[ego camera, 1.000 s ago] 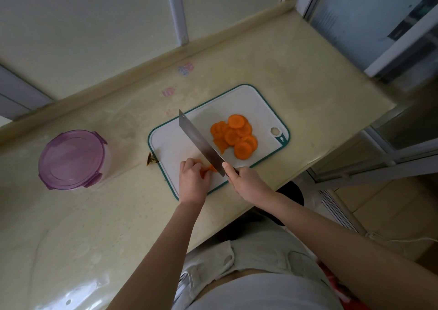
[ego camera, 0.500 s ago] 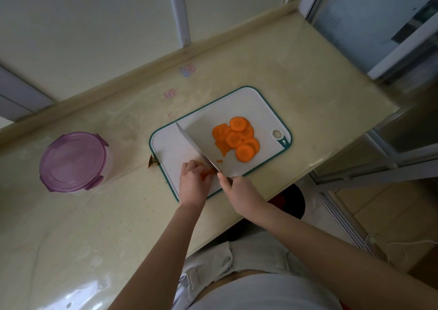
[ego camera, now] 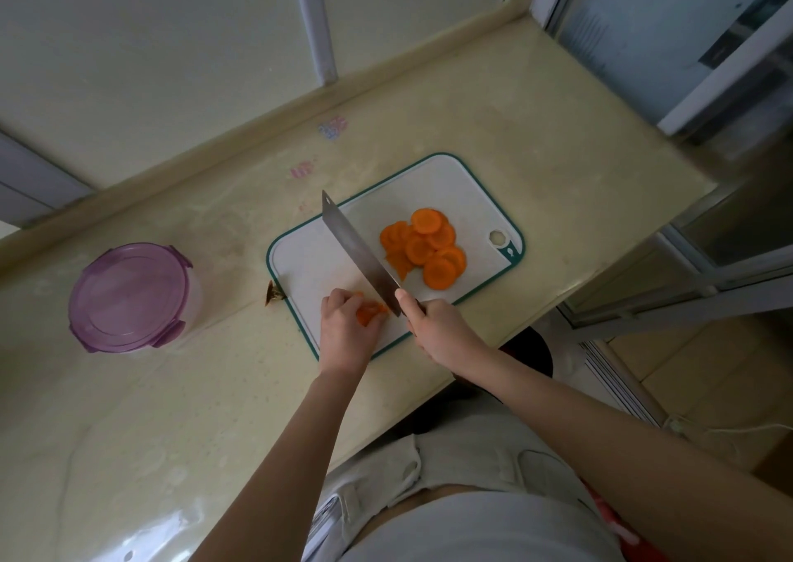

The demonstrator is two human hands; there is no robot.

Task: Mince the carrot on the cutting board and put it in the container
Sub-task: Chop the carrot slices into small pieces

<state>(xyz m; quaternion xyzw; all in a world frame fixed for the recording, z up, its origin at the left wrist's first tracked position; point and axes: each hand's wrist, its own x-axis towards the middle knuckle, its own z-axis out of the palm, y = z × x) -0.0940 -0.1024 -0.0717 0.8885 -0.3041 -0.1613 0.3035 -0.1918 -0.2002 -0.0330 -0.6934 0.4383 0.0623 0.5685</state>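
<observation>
A white cutting board [ego camera: 467,188] with a teal rim lies on the beige counter. A pile of round orange carrot slices [ego camera: 427,248] sits on its right half. At the board's near edge my left hand [ego camera: 345,329] holds a small stack of carrot pieces [ego camera: 370,311] under curled fingers. My right hand [ego camera: 442,329] grips the handle of a cleaver [ego camera: 358,252], whose blade stands just right of those pieces, slanting away to the upper left. A round container [ego camera: 128,297] with a purple clip lid stands on the counter to the left, lid on.
A small brown carrot end [ego camera: 272,293] lies on the counter beside the board's left edge. A wall with a raised ledge runs behind the counter. The counter's right edge drops off near the board, with a window frame and floor beyond.
The cleaver came down tilted onto the carrot pieces half a second ago and now stands upright again beside them. My left hand stays on the pieces.
</observation>
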